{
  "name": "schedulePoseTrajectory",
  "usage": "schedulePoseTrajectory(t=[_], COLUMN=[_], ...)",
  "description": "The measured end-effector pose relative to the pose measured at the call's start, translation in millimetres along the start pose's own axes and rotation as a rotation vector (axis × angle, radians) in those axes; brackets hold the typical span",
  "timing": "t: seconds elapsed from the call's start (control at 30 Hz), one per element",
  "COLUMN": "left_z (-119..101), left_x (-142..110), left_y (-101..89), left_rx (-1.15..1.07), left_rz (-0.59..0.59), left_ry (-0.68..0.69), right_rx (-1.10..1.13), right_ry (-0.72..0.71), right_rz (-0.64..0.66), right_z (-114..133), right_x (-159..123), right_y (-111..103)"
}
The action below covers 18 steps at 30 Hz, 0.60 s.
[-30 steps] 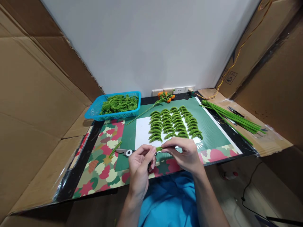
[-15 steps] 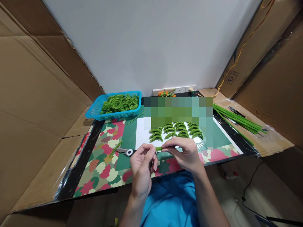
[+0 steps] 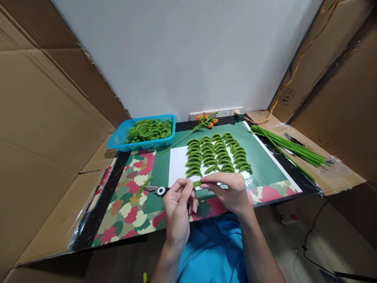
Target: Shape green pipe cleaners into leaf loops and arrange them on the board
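Note:
Between my two hands, near the table's front edge, is a short green pipe cleaner piece (image 3: 197,183). My left hand (image 3: 178,200) pinches its left end between thumb and fingers, while my right hand (image 3: 229,189) grips the other end with thumb and forefinger. Just beyond them, several curved green pipe cleaner pieces (image 3: 209,154) lie in columns on a white sheet (image 3: 177,165). Scissors (image 3: 161,191) lie left of my left hand, which partly hides them. A few straight green pieces (image 3: 144,186) rest by the blades.
A blue basket (image 3: 140,147) of curled green pieces stands at the back left. Behind the columns lies an orange-and-green pipe cleaner flower stem (image 3: 203,125). Long green stems (image 3: 290,145) and dark-handled snips (image 3: 293,139) are at right. Cardboard walls (image 3: 44,118) flank the table.
My hands stay almost in place, both still pinching the pipe cleaner piece. The pixelated patch that covered the back of the mat is gone, and the rows there now show.

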<state>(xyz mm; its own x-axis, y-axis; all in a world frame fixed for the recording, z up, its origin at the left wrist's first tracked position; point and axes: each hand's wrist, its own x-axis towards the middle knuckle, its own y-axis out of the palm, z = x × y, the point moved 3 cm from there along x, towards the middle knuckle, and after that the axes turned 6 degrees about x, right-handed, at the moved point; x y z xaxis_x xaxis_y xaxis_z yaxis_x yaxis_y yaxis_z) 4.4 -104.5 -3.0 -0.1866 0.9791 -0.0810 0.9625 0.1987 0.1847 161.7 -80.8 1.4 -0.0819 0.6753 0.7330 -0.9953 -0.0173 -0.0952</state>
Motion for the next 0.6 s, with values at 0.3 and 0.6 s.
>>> schedulePoseTrajectory(t=[0.3, 0.6], left_z=[1.1, 4.4], left_x=[-2.6, -3.6], left_y=[2.9, 0.8], left_rx=[-0.001, 0.076], left_rz=[-0.012, -0.075], left_ry=[0.009, 0.100], right_rx=[-0.068, -0.085], right_ry=[0.025, -0.041], right_rz=[-0.034, -0.050], right_z=[0.5, 1.5], right_x=[-2.4, -1.2], right_y=[-0.2, 6.5])
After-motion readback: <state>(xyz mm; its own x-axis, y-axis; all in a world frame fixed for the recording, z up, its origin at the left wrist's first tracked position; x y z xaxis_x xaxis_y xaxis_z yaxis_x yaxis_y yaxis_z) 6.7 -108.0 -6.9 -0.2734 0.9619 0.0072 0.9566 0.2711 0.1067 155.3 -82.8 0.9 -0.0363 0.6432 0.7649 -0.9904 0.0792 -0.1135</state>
